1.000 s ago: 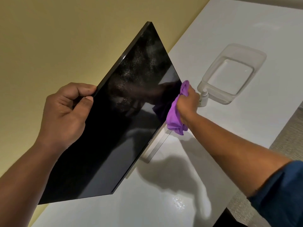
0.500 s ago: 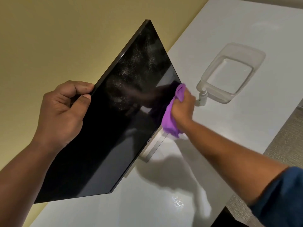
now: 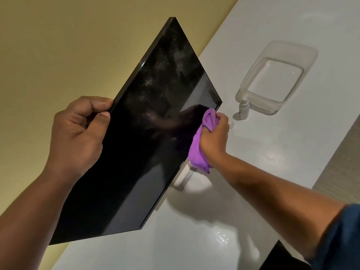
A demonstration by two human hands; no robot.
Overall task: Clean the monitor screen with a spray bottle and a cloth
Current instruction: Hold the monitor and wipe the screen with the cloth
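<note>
The monitor [image 3: 136,152] stands on its stand [image 3: 184,179] on the white desk [image 3: 253,172], its dark screen facing the viewer and flecked with fine spray mist across the upper part. It reads as a thin, rigid panel: stiff enough to take wiping pressure, yet probably top-heavy on that narrow stand and easy to rock, with a glossy face that marks and scratches readily. The bezel edge is the sensible place to hold it, not the glass.

The left hand [image 3: 78,133] does just that, fingers and thumb pinched together on the upper edge, bracing the panel. The right hand [image 3: 215,136] is closed around a bunched purple cloth [image 3: 200,149], soft and limp, pressed against the screen near its far lower corner; the loose tail hangs down toward the stand.

Just beyond stands a small white spray bottle [image 3: 243,110], light and likely easy to tip, touching or just beside a clear plastic tub [image 3: 311,53].
</note>
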